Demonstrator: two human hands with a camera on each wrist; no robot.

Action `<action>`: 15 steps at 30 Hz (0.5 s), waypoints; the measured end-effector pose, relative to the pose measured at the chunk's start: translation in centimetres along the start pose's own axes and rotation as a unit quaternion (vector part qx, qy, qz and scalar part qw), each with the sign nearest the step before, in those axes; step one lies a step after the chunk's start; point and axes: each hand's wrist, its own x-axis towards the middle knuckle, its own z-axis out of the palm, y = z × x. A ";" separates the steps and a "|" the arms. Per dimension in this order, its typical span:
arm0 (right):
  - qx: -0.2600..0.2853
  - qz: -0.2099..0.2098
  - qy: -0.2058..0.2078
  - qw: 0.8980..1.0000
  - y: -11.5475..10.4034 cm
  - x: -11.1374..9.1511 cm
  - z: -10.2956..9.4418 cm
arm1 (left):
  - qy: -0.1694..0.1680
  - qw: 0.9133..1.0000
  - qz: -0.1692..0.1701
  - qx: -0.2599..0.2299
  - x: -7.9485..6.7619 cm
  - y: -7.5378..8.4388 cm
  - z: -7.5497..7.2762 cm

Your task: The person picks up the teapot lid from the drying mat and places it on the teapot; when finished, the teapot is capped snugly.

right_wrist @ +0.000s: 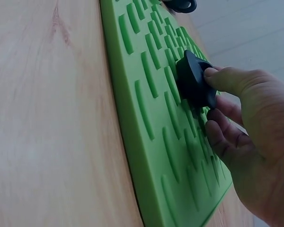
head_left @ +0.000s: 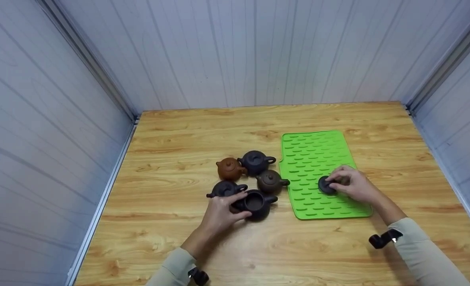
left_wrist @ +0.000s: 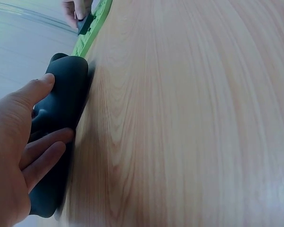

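Note:
My right hand pinches a small dark teapot lid by its knob, low over the green mat. In the right wrist view the lid sits right at the mat's ridges. A dark teapot without its lid stands on the table, its round opening facing up. Around its spout side my left hand holds it, thumb at the front and fingers behind. Part of the spout is hidden by the fingers. In the left wrist view the thumb presses on the teapot's side.
Close behind the open teapot stand several lidded ones: a dark one by my left fingers, a brown one near the mat, a reddish-brown one and another dark one. Pale panel walls enclose the wooden table.

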 end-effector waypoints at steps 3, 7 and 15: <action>-0.002 -0.004 0.000 1.000 -0.1 0.0 0.0 | 0.000 1.000 0.001 0.003 -0.1 0.0 0.0; -0.002 -0.013 -0.006 1.000 -0.5 0.0 0.1 | 0.000 1.000 0.001 0.004 -0.2 0.0 0.0; -0.009 -0.028 -0.011 1.000 -1.3 0.3 0.6 | 0.031 0.999 0.043 -0.002 -0.2 -1.0 0.7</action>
